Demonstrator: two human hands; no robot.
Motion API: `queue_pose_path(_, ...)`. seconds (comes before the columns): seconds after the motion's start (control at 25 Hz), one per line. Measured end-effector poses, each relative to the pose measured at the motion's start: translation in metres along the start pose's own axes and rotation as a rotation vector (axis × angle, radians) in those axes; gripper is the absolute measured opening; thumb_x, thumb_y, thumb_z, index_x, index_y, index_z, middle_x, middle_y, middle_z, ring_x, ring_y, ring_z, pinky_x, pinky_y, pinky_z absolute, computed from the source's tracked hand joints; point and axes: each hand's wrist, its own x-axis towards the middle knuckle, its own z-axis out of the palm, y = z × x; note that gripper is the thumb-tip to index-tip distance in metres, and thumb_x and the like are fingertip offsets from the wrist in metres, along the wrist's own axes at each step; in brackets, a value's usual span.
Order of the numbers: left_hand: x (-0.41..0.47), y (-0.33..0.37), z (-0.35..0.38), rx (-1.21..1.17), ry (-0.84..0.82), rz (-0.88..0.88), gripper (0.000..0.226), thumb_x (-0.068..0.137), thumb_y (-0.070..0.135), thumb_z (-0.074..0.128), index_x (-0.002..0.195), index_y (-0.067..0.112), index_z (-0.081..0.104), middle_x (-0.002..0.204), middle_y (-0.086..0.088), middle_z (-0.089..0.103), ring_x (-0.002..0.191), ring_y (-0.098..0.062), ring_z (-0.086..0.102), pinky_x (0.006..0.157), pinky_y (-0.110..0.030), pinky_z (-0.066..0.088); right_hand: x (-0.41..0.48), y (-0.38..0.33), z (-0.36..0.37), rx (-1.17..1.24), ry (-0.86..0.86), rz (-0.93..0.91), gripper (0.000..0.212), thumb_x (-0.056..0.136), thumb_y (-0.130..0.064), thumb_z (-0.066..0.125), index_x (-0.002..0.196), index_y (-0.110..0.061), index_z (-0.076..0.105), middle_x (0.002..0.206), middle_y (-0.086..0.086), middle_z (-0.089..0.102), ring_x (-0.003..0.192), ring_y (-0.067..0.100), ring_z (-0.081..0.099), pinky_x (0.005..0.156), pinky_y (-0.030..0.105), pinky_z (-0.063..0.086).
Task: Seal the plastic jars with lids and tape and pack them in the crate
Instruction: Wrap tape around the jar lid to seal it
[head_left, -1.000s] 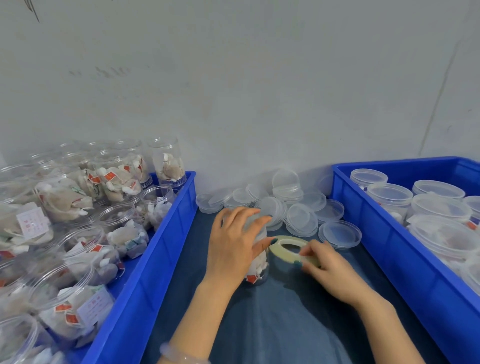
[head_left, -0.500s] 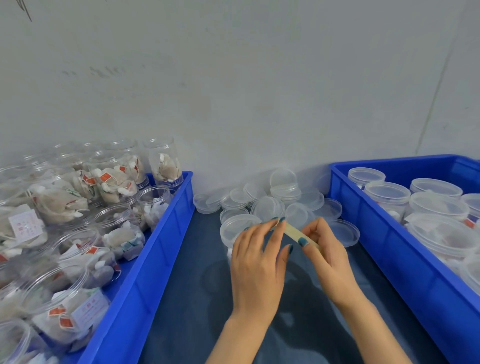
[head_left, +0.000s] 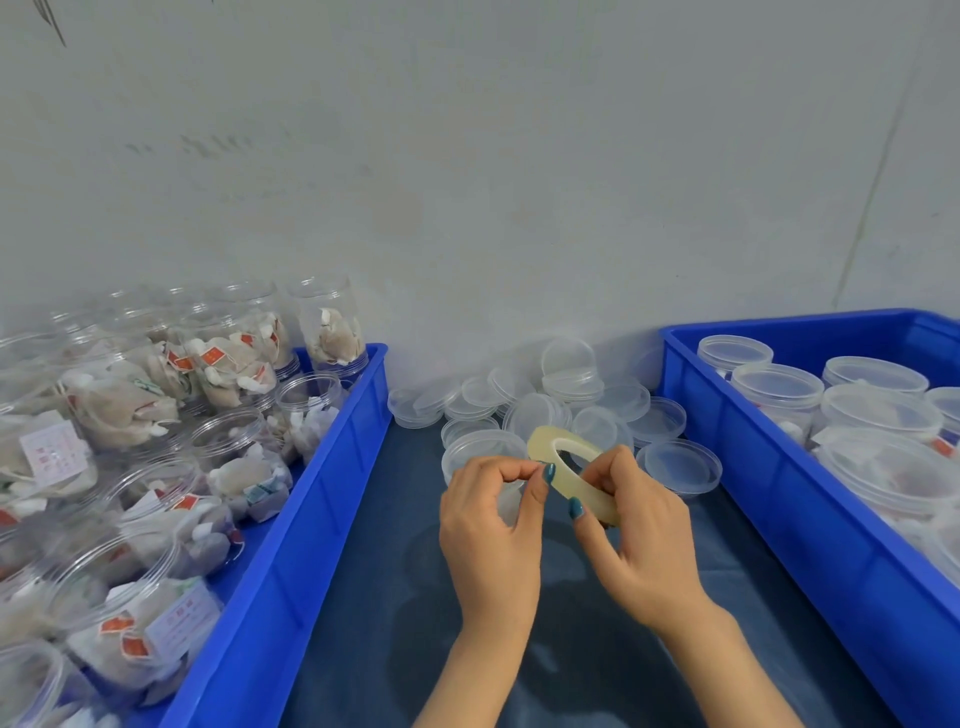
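Note:
A pale yellowish tape roll (head_left: 567, 464) is held up over the dark blue cloth (head_left: 395, 597). My right hand (head_left: 631, 535) grips it from the right, thumb on its outer face. My left hand (head_left: 491, 525) pinches at the roll's left edge with thumb and forefinger. A lidded clear plastic jar (head_left: 480, 454) stands just behind my left hand, partly hidden by it. A heap of loose clear lids (head_left: 550, 400) lies against the wall. The blue crate on the right (head_left: 769, 499) holds lidded jars (head_left: 776, 387).
A blue crate on the left (head_left: 311, 514) is full of open clear jars (head_left: 228, 452) stuffed with sachets. A grey wall stands close behind everything. The dark cloth runs between the two crates toward me.
My left hand left the jar and came to the tape roll. My right hand lifted the roll off the cloth and turned it so its ring faces up.

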Motion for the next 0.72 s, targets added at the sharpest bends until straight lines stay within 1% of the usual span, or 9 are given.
queue_pose_path(0.08,0.0,0.001,-0.002,0.048,-0.032,0.012,0.007,0.086,0.019,0.072,0.084,0.021,0.066,0.084,0.022,0.061,0.087,0.0,0.055,0.078,-0.036,0.049,0.0,0.001,0.001,-0.087,-0.011,-0.017,0.016,0.085,-0.041,0.049,0.088,-0.026,0.045,0.075,-0.017,0.047,0.062,0.008,0.044,0.054,0.016,0.03)
queue_pose_path(0.16,-0.002,0.004,-0.003,0.032,-0.07,0.005,0.01,0.089,0.031,0.065,0.084,0.023,0.064,0.084,0.023,0.06,0.088,0.003,0.053,0.078,-0.032,0.046,0.0,0.003,0.001,-0.126,-0.015,-0.022,0.017,0.09,-0.043,0.046,0.094,-0.026,0.047,0.08,-0.017,0.049,0.066,0.006,0.043,0.058,0.012,0.029)
queue_pose_path(0.24,-0.009,0.006,-0.006,0.018,-0.122,0.05,0.018,0.091,0.039,0.055,0.084,0.023,0.062,0.085,0.021,0.06,0.086,0.002,0.054,0.078,-0.028,0.045,0.001,0.006,0.0,-0.113,-0.041,-0.016,0.028,0.096,-0.047,0.038,0.1,-0.024,0.052,0.083,-0.016,0.053,0.07,0.006,0.047,0.059,0.016,0.033)
queue_pose_path(0.32,-0.015,0.007,-0.009,0.024,-0.142,0.108,0.019,0.092,0.037,0.053,0.083,0.021,0.06,0.087,0.021,0.059,0.085,0.0,0.054,0.077,-0.028,0.045,0.002,0.007,-0.001,-0.148,-0.061,-0.007,0.041,0.097,-0.053,0.032,0.102,-0.021,0.058,0.08,-0.012,0.056,0.068,0.012,0.051,0.056,0.027,0.039)
queue_pose_path(0.36,-0.016,0.006,-0.01,0.01,-0.131,0.111,0.019,0.092,0.036,0.053,0.084,0.02,0.059,0.088,0.02,0.058,0.086,0.0,0.055,0.076,-0.028,0.046,0.003,0.006,-0.002,-0.17,-0.054,-0.002,0.043,0.097,-0.054,0.033,0.102,-0.021,0.06,0.078,-0.013,0.056,0.066,0.013,0.052,0.055,0.029,0.039)
queue_pose_path(0.44,-0.016,0.004,-0.013,-0.061,-0.102,0.076,0.02,0.094,0.036,0.053,0.087,0.019,0.058,0.092,0.018,0.059,0.092,-0.002,0.057,0.079,-0.029,0.047,0.004,0.003,-0.002,-0.176,-0.027,-0.006,0.04,0.095,-0.055,0.037,0.099,-0.025,0.063,0.072,-0.018,0.052,0.06,0.009,0.049,0.051,0.025,0.035)
queue_pose_path(0.48,-0.015,0.005,-0.014,-0.107,-0.105,0.051,0.021,0.093,0.039,0.053,0.09,0.019,0.058,0.096,0.017,0.06,0.096,-0.005,0.059,0.081,-0.029,0.048,0.004,0.001,-0.002,-0.171,-0.019,-0.019,0.038,0.095,-0.054,0.039,0.099,-0.026,0.063,0.069,-0.019,0.05,0.059,0.008,0.048,0.05,0.023,0.034)
queue_pose_path(0.56,-0.013,0.007,-0.016,-0.148,-0.12,0.025,0.026,0.087,0.045,0.063,0.094,0.021,0.056,0.103,0.016,0.062,0.099,-0.011,0.061,0.079,-0.03,0.05,0.003,0.001,-0.002,-0.17,-0.027,-0.049,0.034,0.092,-0.05,0.04,0.098,-0.025,0.063,0.069,-0.017,0.053,0.059,0.01,0.049,0.05,0.028,0.037)
queue_pose_path(0.72,-0.01,0.005,-0.018,-0.123,-0.033,-0.03,0.022,0.078,0.034,0.076,0.077,0.029,0.054,0.085,0.017,0.067,0.08,-0.013,0.063,0.071,-0.04,0.05,0.0,0.004,0.003,-0.158,-0.073,-0.113,0.035,0.083,-0.035,0.042,0.107,-0.018,0.062,0.079,-0.008,0.055,0.072,0.014,0.047,0.063,0.032,0.037)
